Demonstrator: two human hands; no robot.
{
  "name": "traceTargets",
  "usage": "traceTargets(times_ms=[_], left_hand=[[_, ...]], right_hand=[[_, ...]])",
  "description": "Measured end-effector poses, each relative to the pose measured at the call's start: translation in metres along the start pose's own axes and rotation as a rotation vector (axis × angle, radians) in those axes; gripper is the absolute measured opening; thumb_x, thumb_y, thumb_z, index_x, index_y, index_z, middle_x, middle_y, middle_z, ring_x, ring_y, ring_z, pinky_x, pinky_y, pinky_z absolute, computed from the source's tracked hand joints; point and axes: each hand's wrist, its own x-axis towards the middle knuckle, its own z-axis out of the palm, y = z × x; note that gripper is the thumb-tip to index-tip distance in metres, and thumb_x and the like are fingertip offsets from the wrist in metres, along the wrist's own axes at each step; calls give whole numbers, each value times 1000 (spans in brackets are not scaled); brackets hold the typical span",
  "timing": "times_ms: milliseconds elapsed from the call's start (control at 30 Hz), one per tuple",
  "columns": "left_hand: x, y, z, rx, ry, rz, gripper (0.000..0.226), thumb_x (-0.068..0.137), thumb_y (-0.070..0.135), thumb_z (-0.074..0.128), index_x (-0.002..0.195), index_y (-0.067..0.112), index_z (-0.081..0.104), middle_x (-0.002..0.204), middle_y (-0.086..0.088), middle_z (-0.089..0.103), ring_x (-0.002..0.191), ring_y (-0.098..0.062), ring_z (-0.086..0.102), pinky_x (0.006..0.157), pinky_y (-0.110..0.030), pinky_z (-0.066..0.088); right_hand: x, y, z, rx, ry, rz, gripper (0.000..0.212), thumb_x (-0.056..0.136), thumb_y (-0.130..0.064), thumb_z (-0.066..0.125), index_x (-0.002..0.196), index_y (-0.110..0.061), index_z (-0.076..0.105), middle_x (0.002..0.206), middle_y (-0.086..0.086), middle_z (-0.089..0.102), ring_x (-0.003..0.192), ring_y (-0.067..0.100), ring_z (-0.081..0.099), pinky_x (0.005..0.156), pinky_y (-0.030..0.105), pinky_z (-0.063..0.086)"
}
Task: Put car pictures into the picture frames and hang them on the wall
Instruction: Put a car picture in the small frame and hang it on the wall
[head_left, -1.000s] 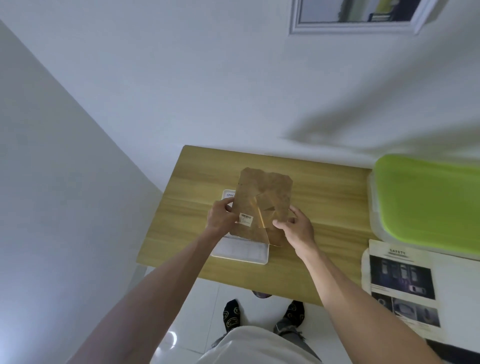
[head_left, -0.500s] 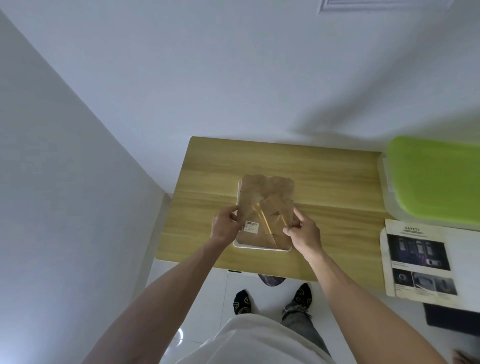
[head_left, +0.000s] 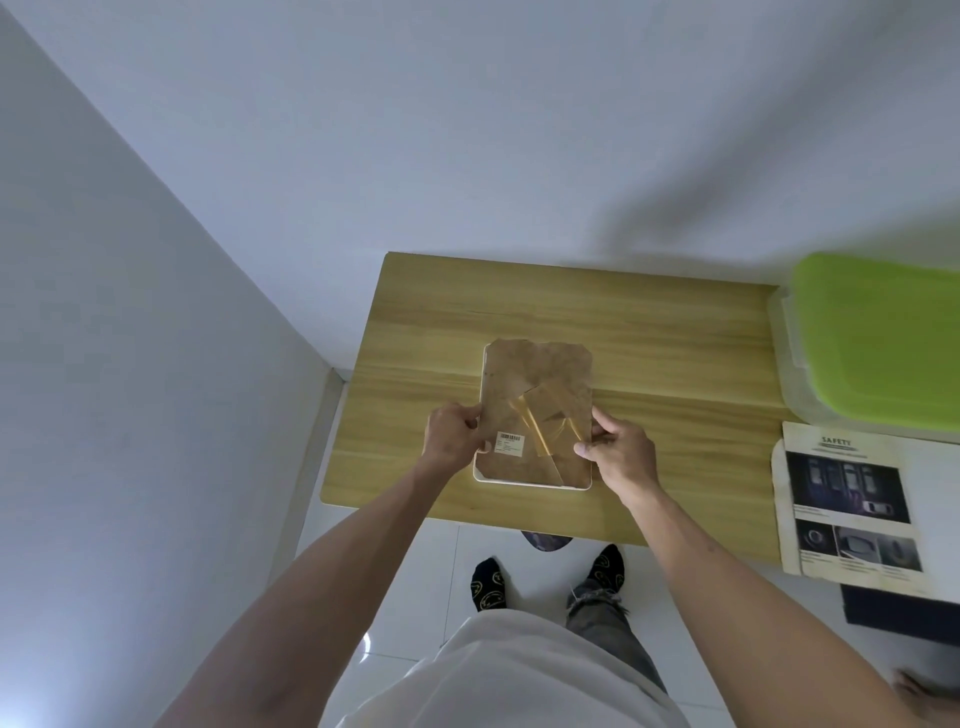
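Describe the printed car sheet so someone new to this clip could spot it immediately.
Start at the wooden table against the wall, then look past its right end, below the green-lidded box. The car sheet lies flat there, untouched by either hand. It is the only printed paper: headed SAFETY, with dark car photos.

both bare forearms reach forward from the lower edge, converging toward the middle. left hand (head_left: 452, 435) fingers curled, thumb on top, pinching the left edge of the backing board (head_left: 537, 410). right hand (head_left: 621, 452) fingers curled, pinching its right edge. 2 hands level, apart, palms facing inward.
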Motion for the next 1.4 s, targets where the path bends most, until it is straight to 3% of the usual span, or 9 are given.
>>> traceTargets(times_ms=[233, 433, 500, 633, 767, 833, 967, 1100, 1400], left_hand=[[0, -4, -6, 176, -98, 96, 44, 61, 8, 85, 103, 1, 74, 94, -17, 64, 87, -33, 62, 79, -38, 52], [4, -3, -4, 181, -92, 80, 43, 65, 7, 86, 104, -5, 72, 90, -10, 59, 87, -33, 63, 80, -41, 54], [6, -4, -4, 190, -97, 60, 40, 66, 8, 87, 100, -5, 72, 88, -6, 59, 85, -32, 64, 79, -41, 54], [6, 0, -4, 267, -127, 102, 37, 67, 5, 83, 100, -1, 70, 91, -8, 58, 87, -32, 62, 79, -41, 54], [3, 12, -4, 402, -142, 188, 56, 69, 4, 75, 119, 6, 49, 104, -11, 50, 91, -36, 58, 76, -44, 53], [6, 21, -2, 571, -133, 258, 81, 67, 7, 80, 135, 9, 36, 121, -13, 45, 105, -37, 54, 78, -45, 51], [17, 28, 0, 835, -134, 374, 116, 64, 21, 89, 152, 5, 16, 161, -18, 6, 145, -34, 20, 116, -42, 24], [32, 34, -2, 905, -258, 385, 130, 64, 27, 89, 154, 5, -2, 162, -12, -15, 151, -25, -5, 123, -38, 2], [53, 40, -8, 954, -463, 375, 144, 58, 36, 91, 153, 5, -13, 159, -7, -26, 149, -21, -14, 118, -41, 27]], right_hand=[[0, -3, 0, -101, -4, -20, 68, 75, -8, 84, 137, -17, 58, 94, -11, 67, 94, 11, 62, 87, 15, 42], [1, -3, 2, -199, 5, -73, 56, 76, -8, 85, 128, -7, 65, 125, 6, 66, 117, 22, 62, 101, 23, 44], [-2, -3, 7, -256, 7, -112, 42, 79, -6, 82, 119, -2, 69, 120, 7, 69, 111, 23, 65, 96, 24, 49], [-8, -2, 18, -368, 30, -177, 27, 91, -5, 68, 115, -13, 73, 110, 0, 71, 82, 7, 58, 60, 5, 38], [-3, -7, 11, -484, -3, -213, 33, 86, -4, 74, 117, -15, 72, 115, 7, 65, 87, 16, 61, 74, 20, 43], [0, -16, 8, -564, -22, -211, 35, 86, -7, 74, 119, -15, 67, 124, 8, 56, 97, 22, 61, 78, 31, 48], [7, -29, 5, -806, -103, -305, 70, 82, -17, 80, 143, -23, 46, 151, 7, 37, 133, 26, 46, 93, 39, 51], [26, -29, -7, -997, -324, -373, 94, 88, -30, 73, 159, -18, 13, 167, 6, -6, 153, 27, 6, 123, 42, 11], [42, -27, -10, -1199, -485, -381, 99, 96, -45, 57, 157, -18, -16, 163, 8, -25, 151, 27, -18, 122, 52, -6]])
